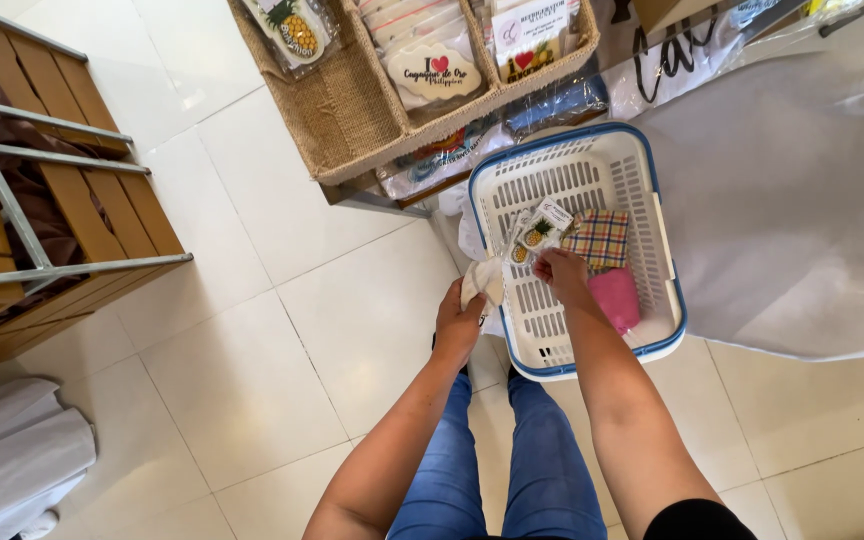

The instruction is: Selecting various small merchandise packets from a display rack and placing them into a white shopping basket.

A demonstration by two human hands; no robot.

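Observation:
A white plastic basket with a blue rim (658, 205) sits in front of me, half on a white cloth-covered surface. My right hand (562, 275) is inside it, holding a clear packet with a pineapple-shaped item (535, 232) just above the basket floor. Beside that packet lie a plaid cloth item (600, 237) and a pink pouch (616, 296). My left hand (457, 318) is at the basket's left edge, closed on a crumpled white cloth or bag (482, 279).
A woven display tray (347, 110) with packaged souvenirs stands beyond the basket. A wooden slatted rack with metal bars (47, 200) is at the left. White cloth (802, 190) covers a surface at right. More white fabric (12, 455) lies lower left on the tiled floor.

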